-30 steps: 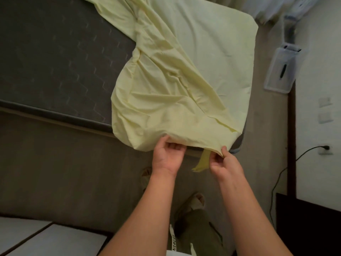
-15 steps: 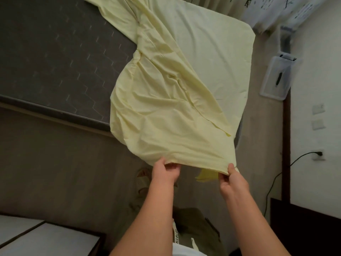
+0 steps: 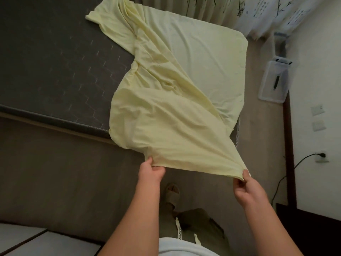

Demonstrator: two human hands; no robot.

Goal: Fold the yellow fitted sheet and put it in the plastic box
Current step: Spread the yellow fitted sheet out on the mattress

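The yellow fitted sheet lies partly over the dark grey mattress, still fitted on the far right corner and bunched in loose folds across the middle. Its near edge is lifted off the bed and stretched between my hands. My left hand pinches that edge on the left. My right hand pinches the sheet's corner on the right. The clear plastic box stands on the floor to the right of the bed, by the wall, with a dark item inside.
Floor runs between the bed and me, where my sandalled foot stands. Patterned curtains hang at the back. A black cable runs from a wall socket at right to dark furniture. A white surface sits at bottom left.
Both hands have pulled the sheet's near edge off the mattress toward me and moved apart, stretching it taut. The small hanging tab between them is no longer seen.
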